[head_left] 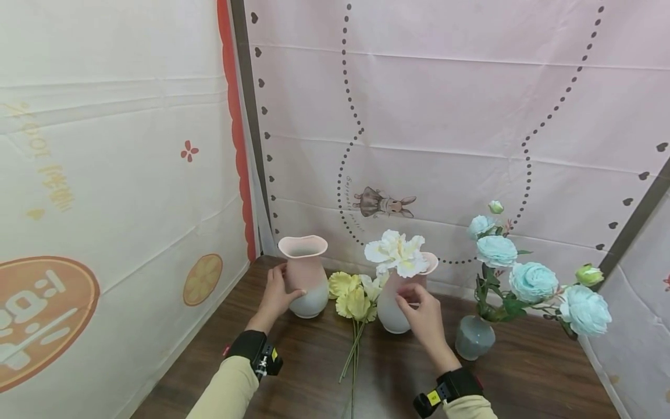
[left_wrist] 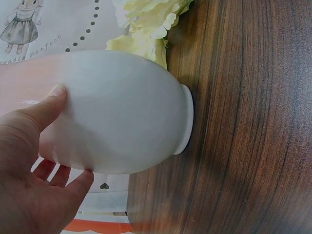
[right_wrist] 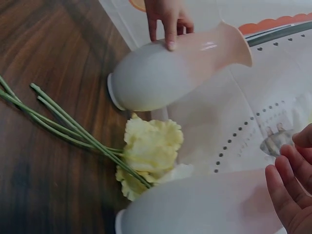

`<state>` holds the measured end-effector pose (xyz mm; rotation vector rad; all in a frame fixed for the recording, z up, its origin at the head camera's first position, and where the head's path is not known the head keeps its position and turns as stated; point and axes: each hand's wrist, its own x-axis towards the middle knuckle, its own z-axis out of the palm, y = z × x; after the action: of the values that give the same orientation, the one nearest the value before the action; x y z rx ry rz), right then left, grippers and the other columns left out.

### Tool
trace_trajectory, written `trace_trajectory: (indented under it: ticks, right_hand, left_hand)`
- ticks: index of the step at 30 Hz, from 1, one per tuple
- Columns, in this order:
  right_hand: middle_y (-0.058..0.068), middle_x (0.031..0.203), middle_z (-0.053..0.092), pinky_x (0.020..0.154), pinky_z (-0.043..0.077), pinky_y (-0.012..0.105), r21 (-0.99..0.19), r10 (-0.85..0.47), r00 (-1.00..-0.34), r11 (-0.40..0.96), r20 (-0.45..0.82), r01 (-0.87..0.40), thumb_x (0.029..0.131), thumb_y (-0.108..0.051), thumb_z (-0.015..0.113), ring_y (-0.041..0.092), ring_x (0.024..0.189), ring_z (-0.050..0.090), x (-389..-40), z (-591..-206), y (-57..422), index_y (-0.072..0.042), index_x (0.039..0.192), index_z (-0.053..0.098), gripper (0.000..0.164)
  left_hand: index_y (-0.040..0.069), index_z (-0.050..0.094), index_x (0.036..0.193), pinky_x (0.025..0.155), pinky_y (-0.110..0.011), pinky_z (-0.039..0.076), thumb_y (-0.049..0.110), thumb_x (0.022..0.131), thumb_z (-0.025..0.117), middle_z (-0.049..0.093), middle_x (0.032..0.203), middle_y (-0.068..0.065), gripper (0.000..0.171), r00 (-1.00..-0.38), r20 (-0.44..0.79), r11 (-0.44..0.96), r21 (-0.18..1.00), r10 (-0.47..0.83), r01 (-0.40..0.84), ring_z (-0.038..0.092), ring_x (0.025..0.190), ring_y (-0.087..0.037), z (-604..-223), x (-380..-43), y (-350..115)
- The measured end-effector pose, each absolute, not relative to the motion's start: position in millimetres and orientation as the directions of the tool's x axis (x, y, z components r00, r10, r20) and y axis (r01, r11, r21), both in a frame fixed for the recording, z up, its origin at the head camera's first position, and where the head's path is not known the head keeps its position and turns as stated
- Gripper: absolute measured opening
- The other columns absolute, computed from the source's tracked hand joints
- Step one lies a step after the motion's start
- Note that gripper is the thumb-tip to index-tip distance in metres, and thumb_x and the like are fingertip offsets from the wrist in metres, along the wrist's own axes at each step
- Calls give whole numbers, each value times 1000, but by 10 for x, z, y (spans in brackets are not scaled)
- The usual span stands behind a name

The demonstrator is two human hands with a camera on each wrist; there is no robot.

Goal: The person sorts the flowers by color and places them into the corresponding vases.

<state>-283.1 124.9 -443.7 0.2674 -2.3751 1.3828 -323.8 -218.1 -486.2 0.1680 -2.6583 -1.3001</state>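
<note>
My left hand (head_left: 274, 292) grips a pink-to-white vase (head_left: 309, 279) with a wavy rim, standing upright on the table. In the left wrist view the thumb lies across the vase's front and the fingers (left_wrist: 78, 187) curl round its other side. A second matching vase (head_left: 389, 311) stands to the right, a white flower (head_left: 400, 253) at its mouth. In front of this vase is my right hand (head_left: 425, 320), fingers loosely bent, nothing visible between them in the right wrist view. Yellow flowers (head_left: 349, 295) with green stems lie between the two vases.
At the right, a small grey-blue vase (head_left: 475, 338) holds several light-blue flowers (head_left: 533, 282) that lean out to the right. Printed cloth walls (head_left: 445, 105) stand behind and at the sides of the dark wooden table (head_left: 298, 378).
</note>
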Motion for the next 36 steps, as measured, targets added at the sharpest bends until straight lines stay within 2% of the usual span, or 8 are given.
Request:
trace_trajectory:
  ticks: [4, 18, 27, 33, 36]
  right_hand:
    - [9, 91, 74, 68, 58, 20, -790, 14, -906, 495, 423, -361, 87, -7, 73, 15, 80, 68, -2822, -4527, 1196, -6, 97, 71, 11]
    - [9, 89, 73, 68, 56, 20, -841, -32, -950, 458, 310, -290, 89, -6, 71, 13, 78, 67, -2768, -4832, 1035, -6, 97, 69, 9]
    - [11, 90, 73, 65, 55, 18, -876, -57, -968, 416, 243, -244, 88, -6, 71, 12, 77, 65, -2750, -5039, 983, 0, 101, 68, 14]
    - [11, 83, 72, 58, 56, 18, -893, -55, -962, 361, 268, -270, 87, -4, 68, 4, 66, 61, -2736, -5164, 962, 1, 98, 67, 12]
    - [10, 79, 71, 56, 57, 20, -896, -57, -954, 331, 294, -296, 87, -2, 66, 6, 64, 63, -2722, -5223, 948, 4, 96, 66, 11]
  left_hand:
    - [1, 20, 151, 122, -54, 31, 17, 86, 79, 26, 149, -23, 89, -978, 106, 612, 791, -180, -27, 33, 144, -43, -4861, -3236, -2177]
    - [2, 20, 151, 122, -53, 32, 18, 86, 78, 25, 150, -23, 89, -978, 95, 609, 793, -184, -37, 33, 144, -43, -4849, -3256, -2179]
    - [1, 20, 151, 122, -54, 32, 18, 86, 78, 26, 150, -24, 90, -979, 97, 611, 791, -178, -33, 33, 144, -43, -4855, -3246, -2179]
    - [1, 20, 151, 122, -54, 32, 17, 86, 78, 25, 150, -24, 89, -979, 101, 608, 793, -179, -29, 33, 144, -43, -4860, -3244, -2182]
    - [1, 20, 151, 122, -54, 32, 18, 86, 78, 25, 149, -24, 89, -979, 99, 611, 791, -180, -32, 33, 144, -43, -4863, -3247, -2183]
